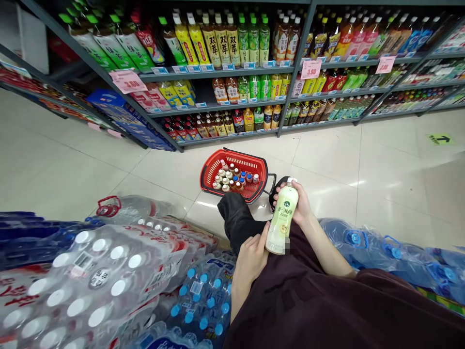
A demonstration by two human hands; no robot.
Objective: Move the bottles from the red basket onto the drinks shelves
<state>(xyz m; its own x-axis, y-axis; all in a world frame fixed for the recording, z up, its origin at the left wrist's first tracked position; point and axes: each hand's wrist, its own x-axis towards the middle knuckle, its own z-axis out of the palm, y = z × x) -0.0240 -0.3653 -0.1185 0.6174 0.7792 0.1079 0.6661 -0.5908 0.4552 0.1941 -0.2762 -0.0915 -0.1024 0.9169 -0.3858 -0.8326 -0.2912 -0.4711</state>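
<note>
A pale green drink bottle (285,211) with a white cap is in front of me, label facing up, leaning with its cap end away from me. My right hand (301,206) is closed around its upper part, just below the cap. At the lower end, my left hand (250,257) has its fingertips against the side of the bottle near its base, with the other fingers curled. Beyond my knee, a red shopping basket (209,162) on the floor holds several small bottles (232,179) with white, blue and brown caps. Its black handle (271,183) is folded outward on the right.
Shelves (214,72) of drinks with pink price tags (128,81) run along the far side. Shrink-wrapped water packs (101,271) and blue-capped bottles (203,295) are stacked at my left. Large water jugs (392,249) stand at my right. A floor arrow sign (440,139) lies far right.
</note>
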